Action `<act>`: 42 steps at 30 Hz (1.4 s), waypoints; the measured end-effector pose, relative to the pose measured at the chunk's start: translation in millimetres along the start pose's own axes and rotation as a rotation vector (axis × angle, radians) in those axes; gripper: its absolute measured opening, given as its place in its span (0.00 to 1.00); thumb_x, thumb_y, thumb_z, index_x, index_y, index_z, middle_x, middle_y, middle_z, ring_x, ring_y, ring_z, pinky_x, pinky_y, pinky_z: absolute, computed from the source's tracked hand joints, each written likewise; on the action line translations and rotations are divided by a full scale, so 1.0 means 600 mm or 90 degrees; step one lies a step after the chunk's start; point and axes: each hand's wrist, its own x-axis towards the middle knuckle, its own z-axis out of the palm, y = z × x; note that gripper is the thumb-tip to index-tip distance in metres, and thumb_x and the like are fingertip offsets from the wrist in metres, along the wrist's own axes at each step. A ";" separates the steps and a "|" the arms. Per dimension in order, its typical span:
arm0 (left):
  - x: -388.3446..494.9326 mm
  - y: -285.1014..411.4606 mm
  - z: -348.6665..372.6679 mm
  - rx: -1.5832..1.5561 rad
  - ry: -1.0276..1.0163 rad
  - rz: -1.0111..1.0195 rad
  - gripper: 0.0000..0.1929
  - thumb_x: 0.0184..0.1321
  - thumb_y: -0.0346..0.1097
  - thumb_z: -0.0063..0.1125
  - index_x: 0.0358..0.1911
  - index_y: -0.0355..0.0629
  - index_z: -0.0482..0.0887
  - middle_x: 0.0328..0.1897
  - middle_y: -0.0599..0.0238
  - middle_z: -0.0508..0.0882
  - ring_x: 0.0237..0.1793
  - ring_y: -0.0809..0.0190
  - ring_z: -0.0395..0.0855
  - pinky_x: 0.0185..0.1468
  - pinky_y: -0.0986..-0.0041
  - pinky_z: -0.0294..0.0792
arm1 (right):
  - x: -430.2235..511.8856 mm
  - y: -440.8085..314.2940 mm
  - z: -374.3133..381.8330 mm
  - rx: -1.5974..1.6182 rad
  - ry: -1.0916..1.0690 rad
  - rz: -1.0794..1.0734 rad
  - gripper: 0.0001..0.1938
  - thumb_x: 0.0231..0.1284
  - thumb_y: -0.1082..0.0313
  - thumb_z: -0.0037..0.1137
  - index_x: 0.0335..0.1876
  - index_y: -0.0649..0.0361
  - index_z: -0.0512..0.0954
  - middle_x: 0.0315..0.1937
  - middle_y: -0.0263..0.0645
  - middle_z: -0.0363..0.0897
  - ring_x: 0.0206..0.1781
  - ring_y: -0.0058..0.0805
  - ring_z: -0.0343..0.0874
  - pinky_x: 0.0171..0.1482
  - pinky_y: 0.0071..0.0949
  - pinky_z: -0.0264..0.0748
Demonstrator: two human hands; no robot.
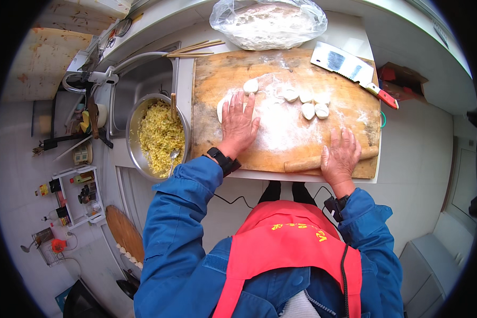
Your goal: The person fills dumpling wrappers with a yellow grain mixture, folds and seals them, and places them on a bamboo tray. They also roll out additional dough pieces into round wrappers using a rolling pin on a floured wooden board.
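Observation:
My left hand (238, 123) lies flat, fingers stretched, over a pale dough round (221, 106), which it mostly hides. A small dough piece (251, 86) touches or nearly touches its fingertips. My right hand (342, 157) rests palm down across a wooden rolling pin (304, 163), with its fingers extended past the pin. Several more dough pieces (308, 111) sit grouped between the hands, farther up the floured wooden board (262, 157).
A cleaver (344, 61) lies at the board's far right corner, handle over the edge. Behind stands a plastic bag of flour (268, 26). At left are a steel bowl (132, 153) of chopped yellow filling (157, 131), a sink (143, 81) and chopsticks (194, 49).

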 end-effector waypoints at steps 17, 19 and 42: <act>0.059 0.211 0.022 -0.425 -0.357 0.020 0.10 0.46 0.31 0.67 0.34 0.38 0.87 0.29 0.56 0.87 0.31 0.58 0.86 0.38 0.70 0.76 | 0.041 0.014 0.013 -0.025 -0.005 0.046 0.24 0.57 0.50 0.56 0.54 0.60 0.73 0.59 0.51 0.63 0.68 0.53 0.57 0.65 0.57 0.52; 0.066 0.228 0.021 -0.323 -0.327 0.042 0.10 0.47 0.33 0.67 0.33 0.38 0.87 0.28 0.55 0.87 0.29 0.58 0.86 0.37 0.70 0.76 | 0.075 0.001 0.002 -0.040 0.042 0.049 0.26 0.58 0.50 0.55 0.58 0.56 0.71 0.63 0.52 0.61 0.69 0.53 0.55 0.66 0.59 0.51; 0.063 0.201 0.019 -0.319 -0.320 0.089 0.08 0.49 0.38 0.63 0.32 0.46 0.88 0.29 0.60 0.87 0.32 0.53 0.86 0.38 0.67 0.76 | 0.054 -0.008 -0.013 -0.038 0.005 0.034 0.31 0.57 0.53 0.56 0.68 0.49 0.64 0.69 0.50 0.57 0.72 0.50 0.52 0.69 0.59 0.46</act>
